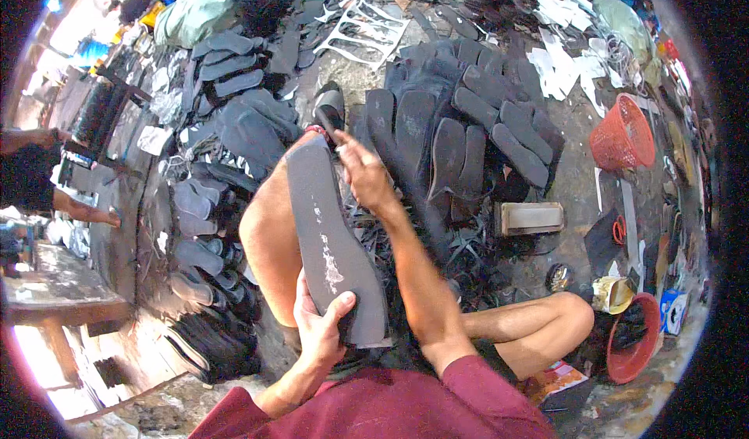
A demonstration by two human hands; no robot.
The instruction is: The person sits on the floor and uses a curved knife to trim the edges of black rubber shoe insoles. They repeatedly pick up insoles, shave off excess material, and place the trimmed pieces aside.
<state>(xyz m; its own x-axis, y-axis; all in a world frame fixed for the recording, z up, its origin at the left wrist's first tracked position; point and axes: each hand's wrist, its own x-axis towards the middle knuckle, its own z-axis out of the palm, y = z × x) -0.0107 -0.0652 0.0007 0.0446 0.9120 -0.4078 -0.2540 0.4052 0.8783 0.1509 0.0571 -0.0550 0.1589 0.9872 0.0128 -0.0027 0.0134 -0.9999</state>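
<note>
A long grey shoe sole [331,244] with white scuffs lies lengthwise over my raised left leg. My left hand [320,322] grips its near end, thumb on top and fingers underneath. At the sole's far end my right hand [365,175] is closed around a dark narrow tool [331,127], which slants up and left beside the sole's edge. Whether that tool is a knife I cannot make out.
Dark soles are heaped ahead [468,119] and to the left [201,205]. On the right are a red basket [616,138], a pale rectangular block [532,218] and a red tub [630,353]. Another person's arm [86,207] is by a wooden table [70,310].
</note>
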